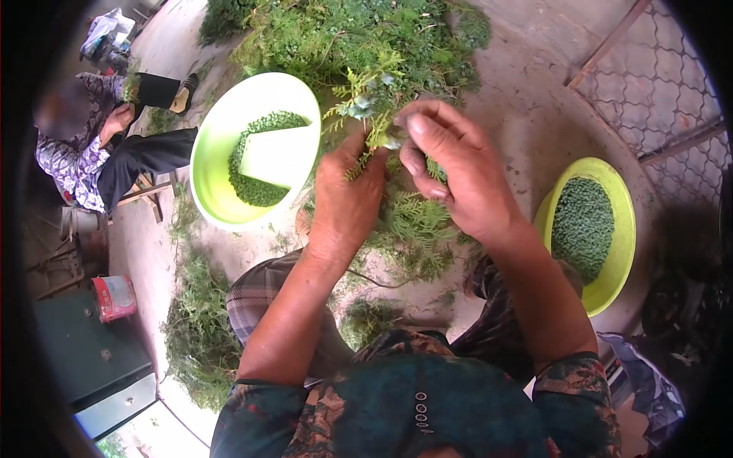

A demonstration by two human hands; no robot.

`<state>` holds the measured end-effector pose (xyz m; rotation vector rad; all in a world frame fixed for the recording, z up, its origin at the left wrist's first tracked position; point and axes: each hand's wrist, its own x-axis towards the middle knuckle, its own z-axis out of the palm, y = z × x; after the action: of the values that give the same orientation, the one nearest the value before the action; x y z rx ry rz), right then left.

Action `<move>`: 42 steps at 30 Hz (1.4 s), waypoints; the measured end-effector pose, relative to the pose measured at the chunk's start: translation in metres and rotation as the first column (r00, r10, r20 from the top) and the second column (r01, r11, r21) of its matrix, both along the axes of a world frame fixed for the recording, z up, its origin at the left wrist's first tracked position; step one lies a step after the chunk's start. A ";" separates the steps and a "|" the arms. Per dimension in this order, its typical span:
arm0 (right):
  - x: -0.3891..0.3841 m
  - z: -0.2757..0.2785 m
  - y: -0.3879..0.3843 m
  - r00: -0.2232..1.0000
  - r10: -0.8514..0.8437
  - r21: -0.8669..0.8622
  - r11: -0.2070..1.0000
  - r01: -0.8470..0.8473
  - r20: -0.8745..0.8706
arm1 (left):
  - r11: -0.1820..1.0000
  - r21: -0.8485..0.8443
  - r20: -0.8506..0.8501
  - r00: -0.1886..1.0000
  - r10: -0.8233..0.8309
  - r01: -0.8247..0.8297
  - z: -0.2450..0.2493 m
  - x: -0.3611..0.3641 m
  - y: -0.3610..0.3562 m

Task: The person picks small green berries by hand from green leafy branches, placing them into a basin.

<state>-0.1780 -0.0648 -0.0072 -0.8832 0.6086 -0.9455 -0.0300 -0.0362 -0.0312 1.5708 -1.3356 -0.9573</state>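
My left hand (343, 191) pinches the stem of a leafy evergreen sprig (357, 103), held upright in front of me. Pale blue-green seed cones (362, 104) sit among its flat, scaly leaves. Close on its right, my right hand (466, 164) has thumb and fingertips curled near a cone (392, 143) low on the sprig. Small green cones (436, 169) show inside the curled fingers of that hand. Whether the fingertips touch the sprig is hard to make out.
A tilted lime-green basin (205, 183) holds green cones and a pale flat-sided piece (275, 156). Another yellow-green basin (628, 229), on the right, is full of cones. Cut branches (366, 38) pile ahead; more greenery (200, 336) lies left. A seated person (84, 164) and red-white bucket (114, 298) are left.
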 end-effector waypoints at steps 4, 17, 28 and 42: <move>0.002 0.003 0.005 0.991 -0.009 -0.195 0.981 -0.017 -0.133 | 0.993 -0.119 0.081 0.997 0.011 -0.001 -0.007 0.000 -0.003; -0.047 0.002 -0.026 0.939 -0.339 -0.224 0.921 0.320 -0.055 | 0.991 0.120 -0.148 0.988 -0.039 0.058 0.006 0.014 -0.004; -0.020 -0.004 -0.005 0.946 -0.121 0.289 0.957 0.031 0.300 | 0.982 0.157 -0.734 0.677 0.045 0.106 0.024 0.000 0.001; 0.007 -0.012 0.011 0.950 -0.230 0.050 0.968 0.245 -0.210 | 0.992 -0.117 -0.630 0.775 -0.036 -0.049 0.021 -0.027 0.005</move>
<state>-0.1713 -0.0535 -0.0188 -0.8570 0.9369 -1.0484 -0.0571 -0.0313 -0.0102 1.0058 -0.8805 -1.2302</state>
